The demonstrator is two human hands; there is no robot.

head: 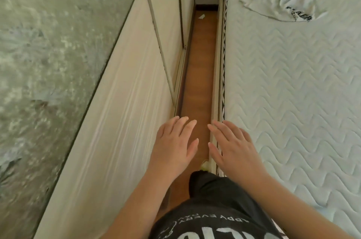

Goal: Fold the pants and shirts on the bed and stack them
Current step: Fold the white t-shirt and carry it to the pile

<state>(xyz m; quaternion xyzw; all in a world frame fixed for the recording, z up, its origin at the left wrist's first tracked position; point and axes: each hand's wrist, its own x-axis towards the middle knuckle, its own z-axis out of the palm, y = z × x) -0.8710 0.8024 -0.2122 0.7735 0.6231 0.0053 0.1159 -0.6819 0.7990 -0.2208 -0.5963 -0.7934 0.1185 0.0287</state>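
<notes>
Between the cupboard front (121,121) and the bed (293,92), seen from the head camera, both hands hang over the wooden floor (201,63). The left hand (173,145) and right hand (232,149) are flat, palms down, fingers straight and slightly spread, holding nothing and touching nothing. A crumpled white shirt (277,2) with dark print lies at the far end of the mattress, well apart from both hands.
</notes>
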